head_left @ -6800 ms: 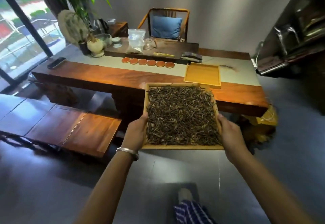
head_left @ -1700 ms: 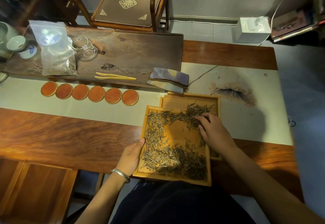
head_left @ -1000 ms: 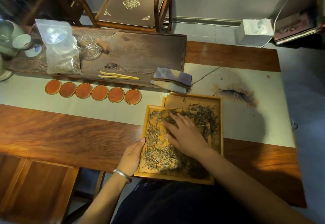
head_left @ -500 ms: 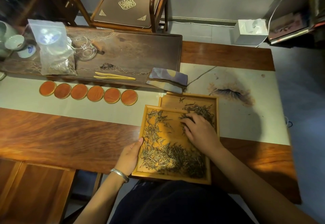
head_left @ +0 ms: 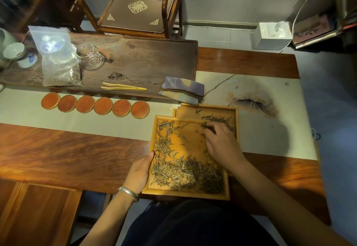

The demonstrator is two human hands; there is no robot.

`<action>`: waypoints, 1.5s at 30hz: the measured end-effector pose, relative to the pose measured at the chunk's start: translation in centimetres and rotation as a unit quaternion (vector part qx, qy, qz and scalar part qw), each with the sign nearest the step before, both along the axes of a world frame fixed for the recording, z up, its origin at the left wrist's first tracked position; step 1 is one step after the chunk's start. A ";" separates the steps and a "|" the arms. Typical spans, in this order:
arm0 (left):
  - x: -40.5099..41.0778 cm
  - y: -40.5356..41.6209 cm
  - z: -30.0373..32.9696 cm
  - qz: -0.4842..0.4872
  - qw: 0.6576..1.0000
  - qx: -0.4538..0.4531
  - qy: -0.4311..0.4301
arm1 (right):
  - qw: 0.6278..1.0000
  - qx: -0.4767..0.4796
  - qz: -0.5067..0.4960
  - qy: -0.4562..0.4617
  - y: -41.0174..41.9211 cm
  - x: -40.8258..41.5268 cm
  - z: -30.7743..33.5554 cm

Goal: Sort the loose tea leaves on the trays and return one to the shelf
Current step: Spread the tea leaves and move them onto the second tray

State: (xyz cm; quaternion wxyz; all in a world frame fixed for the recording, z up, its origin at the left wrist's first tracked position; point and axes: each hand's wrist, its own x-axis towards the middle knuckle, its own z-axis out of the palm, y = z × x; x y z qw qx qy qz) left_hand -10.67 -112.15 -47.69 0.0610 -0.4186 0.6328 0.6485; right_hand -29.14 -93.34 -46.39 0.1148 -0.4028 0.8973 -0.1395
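A: Containers first; what do you have?

B: I count two bamboo trays on the table; the near tray overlaps the far tray, its upper edge lying over the other; the near tray's lower edge reaches past the table edge toward the person's lap. The near tray holds loose tea leaves, heaped thick along its lower part and strung thin up its left side, with bare wood in the middle; the far tray holds a small dark clump near its top right.

A: Hands?

B: The left hand, with a silver bangle at the wrist, grips the near tray's left rim, thumb on top of the edge; the right hand lies across both trays, fingers curled down, tips among the leaves at the clump; whether it pinches any I cannot tell.

A: Other items, counted?

B: Six round red coasters in one row on the pale runner; one clear zip bag with leaves at its bottom, standing on the dark tea board; one pair of pale tongs on that board; one folded cloth at the board's right corner; one glass pitcher beside the bag; one tissue box on the floor beyond.
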 end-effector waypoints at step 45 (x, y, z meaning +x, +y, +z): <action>-0.4 0.2 -0.2 0.032 0.998 0.055 0.012 | 0.994 -0.060 0.090 -0.031 -3.8 3.0 0.9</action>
